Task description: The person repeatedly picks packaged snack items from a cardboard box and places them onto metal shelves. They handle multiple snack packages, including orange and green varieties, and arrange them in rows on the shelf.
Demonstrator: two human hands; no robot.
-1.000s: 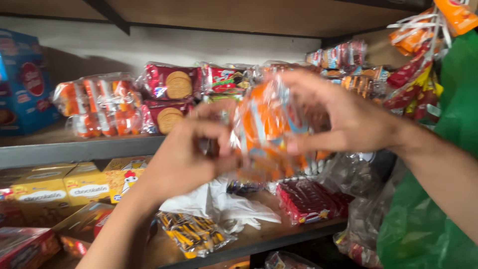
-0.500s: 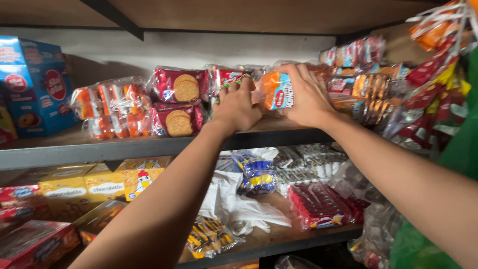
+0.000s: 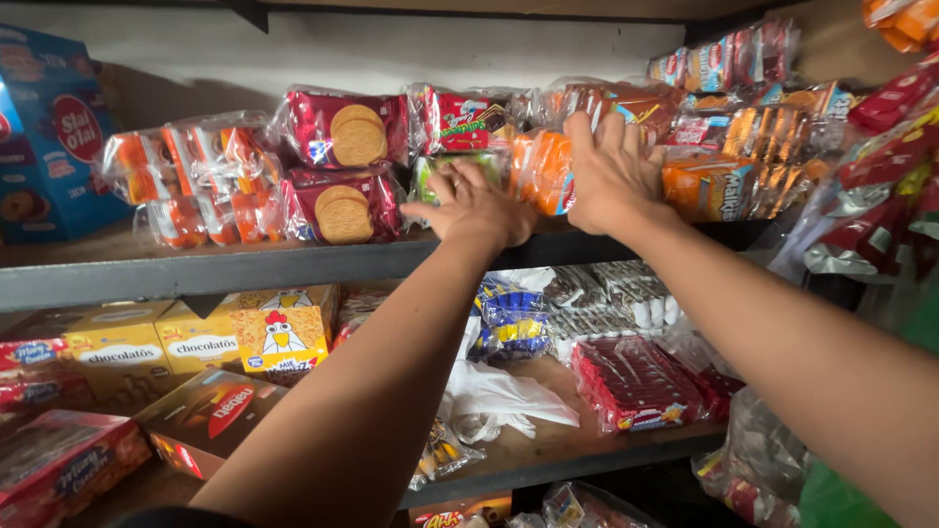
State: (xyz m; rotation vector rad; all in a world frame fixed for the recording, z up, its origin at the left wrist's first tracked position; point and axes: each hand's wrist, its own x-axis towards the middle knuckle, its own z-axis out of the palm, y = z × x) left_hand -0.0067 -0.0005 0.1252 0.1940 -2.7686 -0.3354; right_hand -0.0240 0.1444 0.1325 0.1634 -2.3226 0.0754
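Both my arms reach up to the upper shelf [image 3: 225, 266]. My right hand [image 3: 611, 174] presses on an orange multipack of biscuits in clear wrap [image 3: 543, 171] that stands on the shelf. My left hand [image 3: 474, 207] lies flat with fingers spread against the left side of the same pack, in front of a green-wrapped pack [image 3: 435, 171]. Red biscuit packs [image 3: 342, 132] are stacked just left of my hands.
On the upper shelf stand a blue box [image 3: 49, 137], orange-wrapped packs [image 3: 191, 181] and more snack packs [image 3: 729, 186]. The lower shelf [image 3: 577, 452] holds yellow boxes [image 3: 269, 328], red packs [image 3: 636, 386] and white plastic [image 3: 499, 396]. Bagged snacks [image 3: 880, 127] hang at the right.
The orange multipack went from being held out in front of me up onto the upper shelf. Both hands have followed it and now press it in among the other packs.
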